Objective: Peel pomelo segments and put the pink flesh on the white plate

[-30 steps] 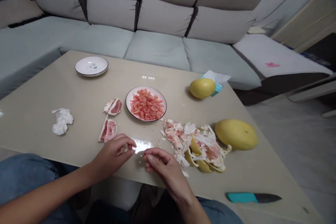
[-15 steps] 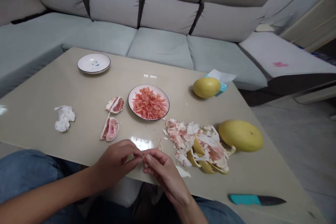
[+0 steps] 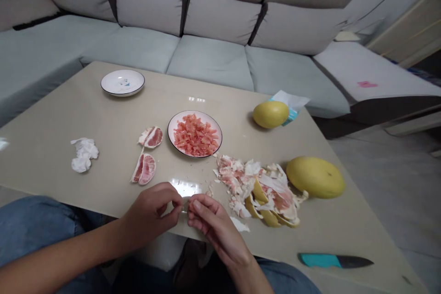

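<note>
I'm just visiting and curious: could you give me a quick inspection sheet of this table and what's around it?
Surface: glossy beige table, small scraps lying near the hands.
Job's things: pink pomelo pulp on a round plate; peeled segments; a pile of peel; a whole pomelo and a larger one.
Clutter: crumpled tissue, small white plate, teal-handled knife.
Hands: left hand and right hand meet at the fingertips; whatever lies between them is too small to tell.
Cables: nothing seen.
Surroundings: grey sofa behind the table.
</note>
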{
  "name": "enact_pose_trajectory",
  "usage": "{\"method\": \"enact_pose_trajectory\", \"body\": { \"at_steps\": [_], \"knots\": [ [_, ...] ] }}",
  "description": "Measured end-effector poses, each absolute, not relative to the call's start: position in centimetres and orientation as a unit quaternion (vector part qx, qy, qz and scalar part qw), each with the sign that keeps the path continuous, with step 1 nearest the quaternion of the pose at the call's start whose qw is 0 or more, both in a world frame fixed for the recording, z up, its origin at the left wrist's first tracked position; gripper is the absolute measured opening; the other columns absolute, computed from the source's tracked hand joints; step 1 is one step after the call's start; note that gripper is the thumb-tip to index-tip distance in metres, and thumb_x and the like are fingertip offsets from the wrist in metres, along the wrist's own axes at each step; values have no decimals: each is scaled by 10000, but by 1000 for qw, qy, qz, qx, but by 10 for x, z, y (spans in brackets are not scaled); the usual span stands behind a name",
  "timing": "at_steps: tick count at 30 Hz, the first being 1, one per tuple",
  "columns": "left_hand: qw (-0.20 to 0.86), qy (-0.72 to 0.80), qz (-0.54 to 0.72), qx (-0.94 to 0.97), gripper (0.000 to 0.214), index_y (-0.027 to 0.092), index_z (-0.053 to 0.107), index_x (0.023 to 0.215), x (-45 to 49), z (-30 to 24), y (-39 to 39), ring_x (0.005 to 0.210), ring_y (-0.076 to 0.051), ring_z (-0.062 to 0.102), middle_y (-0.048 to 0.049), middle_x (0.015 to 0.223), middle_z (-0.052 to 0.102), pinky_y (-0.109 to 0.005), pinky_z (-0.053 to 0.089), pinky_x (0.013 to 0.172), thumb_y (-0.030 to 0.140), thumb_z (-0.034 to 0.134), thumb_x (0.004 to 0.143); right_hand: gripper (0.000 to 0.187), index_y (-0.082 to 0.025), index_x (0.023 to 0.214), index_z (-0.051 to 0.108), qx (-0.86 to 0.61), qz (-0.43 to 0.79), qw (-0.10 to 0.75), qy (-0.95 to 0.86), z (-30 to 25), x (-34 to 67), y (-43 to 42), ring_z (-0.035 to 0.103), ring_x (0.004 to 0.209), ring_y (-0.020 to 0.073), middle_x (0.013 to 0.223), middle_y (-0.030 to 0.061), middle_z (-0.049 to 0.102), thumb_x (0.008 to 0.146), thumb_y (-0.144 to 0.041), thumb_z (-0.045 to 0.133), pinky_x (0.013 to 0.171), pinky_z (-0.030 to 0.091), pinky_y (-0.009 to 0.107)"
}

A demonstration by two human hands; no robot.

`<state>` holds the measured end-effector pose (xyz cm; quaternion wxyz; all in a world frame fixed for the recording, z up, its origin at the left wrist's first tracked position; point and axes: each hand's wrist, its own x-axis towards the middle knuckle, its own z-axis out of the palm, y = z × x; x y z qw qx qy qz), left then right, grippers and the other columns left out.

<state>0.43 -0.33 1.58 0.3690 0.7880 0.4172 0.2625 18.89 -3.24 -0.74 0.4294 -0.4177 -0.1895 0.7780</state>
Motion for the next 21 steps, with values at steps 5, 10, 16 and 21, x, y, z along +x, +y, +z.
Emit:
{"method": "enact_pose_trajectory", "body": {
  "at_steps": [5,10,16,21],
  "knots": [
    [382,454,246,767,151,180,657,873,4,10,5,654,-131,540,-31,806,628,-239,424,607,129,520,838,277,-152,840,700,-411,789,440,-123,-8,191,-30,595,649,94,767,12,641,682,-343,822,632,534,201],
    [367,472,243,764,161,180,654,917,0,6,13,771,-167,580,-45,839,636,-268,443,692,156,507,856,249,-150,831,709,-422,759,470,-155,-3,201,-25,581,658,93,770,15,634,713,-350,799,631,533,195],
    [389,481,239,749,150,189,656,827,-4,6,20,761,-168,591,-29,816,653,-269,438,694,176,508,851,294,-187,839,722,-499,662,528,-185,1,222,-20,601,689,108,805,3,653,647,-378,835,673,540,226],
    [494,513,261,651,174,177,657,821,-5,12,25,753,-164,571,-19,784,629,-282,431,698,325,569,848,294,-203,914,702,-554,559,533,-311,7,231,-1,627,797,157,867,17,674,708,-396,781,784,538,311]
  ]
}}
